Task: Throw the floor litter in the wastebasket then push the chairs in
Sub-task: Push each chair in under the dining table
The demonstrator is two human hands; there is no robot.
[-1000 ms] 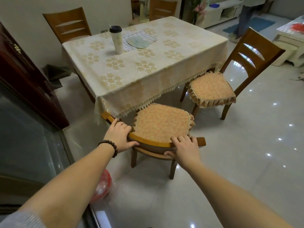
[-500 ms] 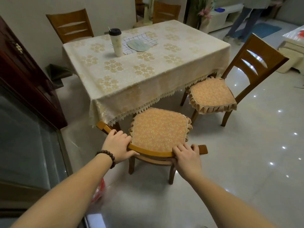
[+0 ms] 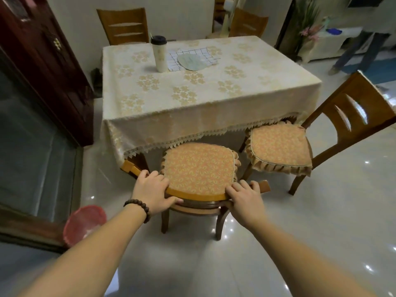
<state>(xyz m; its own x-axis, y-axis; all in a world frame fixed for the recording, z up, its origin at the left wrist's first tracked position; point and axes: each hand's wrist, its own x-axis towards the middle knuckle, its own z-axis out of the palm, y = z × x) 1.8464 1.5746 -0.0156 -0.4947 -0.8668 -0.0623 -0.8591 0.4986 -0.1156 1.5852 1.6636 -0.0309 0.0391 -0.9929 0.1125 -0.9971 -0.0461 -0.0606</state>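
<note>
both hands sit on the curved top rail of the near chair (image 3: 199, 168), the one at the near edge of the worktop (image 3: 214, 88): the left hand (image 3: 153, 189) grips the rail towards its left end, fingers (image 3: 159, 179) curled over the top and thumb wrapped under, and the right hand (image 3: 244, 198) grips it towards the right end in the same way. the rail runs left to right, roughly along the worktop's near edge though skewed a little, its left end nearer the worktop than its right. the seat lies straight ahead of the fingers, its front just under the lace fringe of the tablecloth (image 3: 192, 116) and most of the cushion out in the open, so the chair is not yet in. the push has to go directly away from the person, square to the rail, and the right hand probably has to do a bit more to take out the skew. the second chair (image 3: 282, 146) stands at the worktop's near right corner, turned at an angle and also only partly under; the right hand is the nearer one to it. the red wastebasket (image 3: 83, 224) stands on the floor (image 3: 321, 232) beside the left forearm, and no litter shows on the floor in view, so that part looks finished.
</note>
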